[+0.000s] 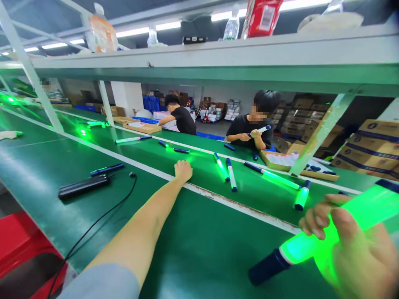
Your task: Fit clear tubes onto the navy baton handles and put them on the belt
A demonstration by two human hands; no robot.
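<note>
My right hand (358, 241) is wrapped around a glowing green light stick (301, 249) with a dark blue handle, close to the camera at the lower right. Whether a second stick is in the same grip, I cannot tell. Stretched forward over the white strip, my left hand (183, 171) is at the belt with its fingers curled down. What they hold, if anything, is hidden; green light shows just beyond them. Closest to that hand lies a dark blue stick (181, 150). To its right, a lit stick (221, 167) and a paler stick (231, 174) lie side by side.
More light sticks (280, 179) lie along the green belt (205, 170). A black device (83, 187) with a cable rests on the left. Overhead runs a shelf (199, 58) on posts. Two co-workers (249, 128) sit opposite, one holding a stick; another person is farther left.
</note>
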